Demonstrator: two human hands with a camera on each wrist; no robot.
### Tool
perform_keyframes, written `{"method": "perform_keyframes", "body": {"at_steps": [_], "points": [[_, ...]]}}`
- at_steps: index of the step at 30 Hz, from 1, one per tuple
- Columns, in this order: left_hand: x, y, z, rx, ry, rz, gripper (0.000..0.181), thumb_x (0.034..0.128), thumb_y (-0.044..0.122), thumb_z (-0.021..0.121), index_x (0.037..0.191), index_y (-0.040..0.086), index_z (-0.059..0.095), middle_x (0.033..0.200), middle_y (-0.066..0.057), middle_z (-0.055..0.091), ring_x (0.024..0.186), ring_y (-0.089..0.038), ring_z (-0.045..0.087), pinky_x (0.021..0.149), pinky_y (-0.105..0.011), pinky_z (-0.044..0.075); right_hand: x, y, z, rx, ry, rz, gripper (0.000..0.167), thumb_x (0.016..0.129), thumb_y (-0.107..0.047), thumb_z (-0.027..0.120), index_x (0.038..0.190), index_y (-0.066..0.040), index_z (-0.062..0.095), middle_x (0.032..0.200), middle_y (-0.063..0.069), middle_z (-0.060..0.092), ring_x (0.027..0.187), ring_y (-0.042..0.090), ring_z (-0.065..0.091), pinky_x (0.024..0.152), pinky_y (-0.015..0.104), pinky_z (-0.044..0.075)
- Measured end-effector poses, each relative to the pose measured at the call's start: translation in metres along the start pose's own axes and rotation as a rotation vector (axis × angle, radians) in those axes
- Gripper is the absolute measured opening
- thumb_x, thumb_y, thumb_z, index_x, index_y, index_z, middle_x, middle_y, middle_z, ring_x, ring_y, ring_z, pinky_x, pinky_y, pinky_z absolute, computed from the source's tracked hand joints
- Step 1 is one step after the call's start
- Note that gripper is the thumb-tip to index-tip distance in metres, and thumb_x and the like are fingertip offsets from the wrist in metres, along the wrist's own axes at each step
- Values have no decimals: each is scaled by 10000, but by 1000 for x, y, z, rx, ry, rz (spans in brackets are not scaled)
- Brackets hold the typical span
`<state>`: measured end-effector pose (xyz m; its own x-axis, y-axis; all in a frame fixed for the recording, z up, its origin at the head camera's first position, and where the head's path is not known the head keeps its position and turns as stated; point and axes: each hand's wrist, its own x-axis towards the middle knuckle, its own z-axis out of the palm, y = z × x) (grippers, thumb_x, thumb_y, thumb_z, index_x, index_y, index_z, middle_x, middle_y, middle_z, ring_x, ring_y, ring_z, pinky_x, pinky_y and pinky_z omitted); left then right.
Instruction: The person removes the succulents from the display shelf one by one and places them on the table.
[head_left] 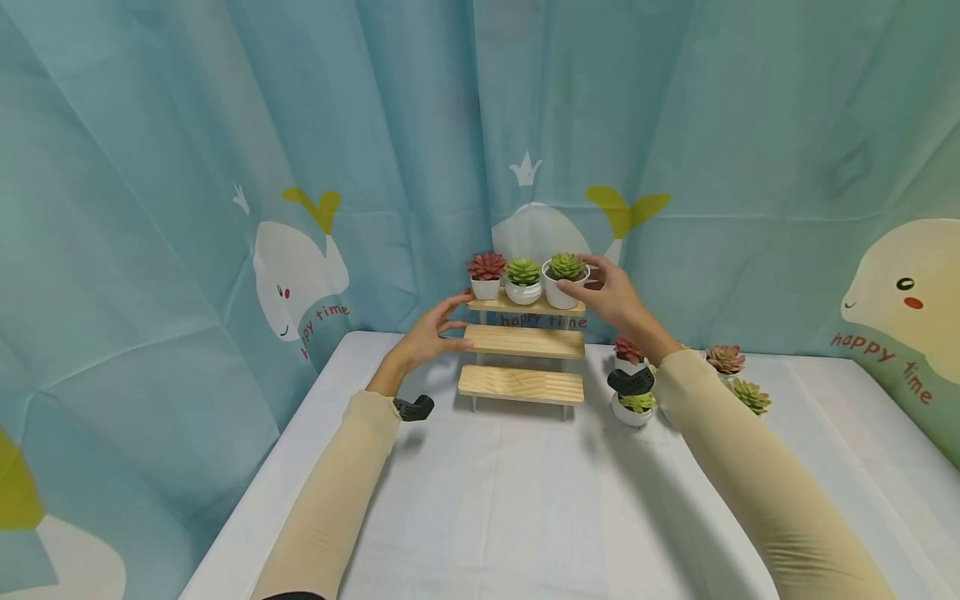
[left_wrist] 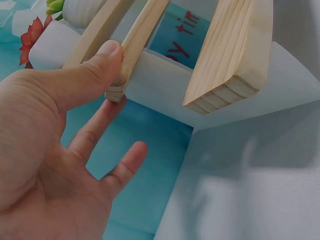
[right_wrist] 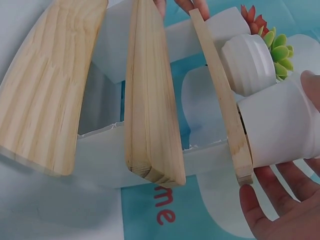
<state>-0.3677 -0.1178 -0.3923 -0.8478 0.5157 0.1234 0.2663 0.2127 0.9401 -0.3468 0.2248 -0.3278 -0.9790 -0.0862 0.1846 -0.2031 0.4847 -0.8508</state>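
Observation:
A three-tier wooden shelf stand (head_left: 523, 341) stands at the back of the table. My left hand (head_left: 427, 333) is at its left end; in the left wrist view, thumb and a finger pinch the end of the middle board (left_wrist: 137, 42). My right hand (head_left: 613, 297) holds a white pot with a green succulent (head_left: 561, 293) at the right end of the top board (right_wrist: 220, 80). The right wrist view shows the pot's base at that board, tilted slightly. To its left on the top board are a round-potted green succulent (head_left: 523, 292) and a red succulent in a white pot (head_left: 486, 287).
Right of the stand, several more potted succulents stand on the table, among them a red one (head_left: 628, 350), a light green one (head_left: 636, 408) and a pinkish one (head_left: 725, 359), partly behind my right forearm. A blue curtain (head_left: 420, 125) hangs close behind the stand.

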Motion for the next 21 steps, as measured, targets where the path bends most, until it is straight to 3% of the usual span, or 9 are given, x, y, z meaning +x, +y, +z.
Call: {"method": "perform_keyframes", "body": {"at_steps": [12,21], "points": [[0,2,0,-3,-6,4,847,931,9,753,1624,227,318,1720,-3,121,1442,-347,411,1037,-510,524,0,-3,-3,10,-2,1,860,932,-479,748,1603,-122,347,1460,220,491,1301,370,527,1045,549,480],[-1,1,-1,-1,1,-16,857,919,13,767,1620,231,326,1719,-6,125,1440,-339,413,1024,-485,538,-1,-5,-5,-8,7,-33,787,911,-472,776,1538,-124,450,1357,177,573,1207,321,586,956,494,518]]}}
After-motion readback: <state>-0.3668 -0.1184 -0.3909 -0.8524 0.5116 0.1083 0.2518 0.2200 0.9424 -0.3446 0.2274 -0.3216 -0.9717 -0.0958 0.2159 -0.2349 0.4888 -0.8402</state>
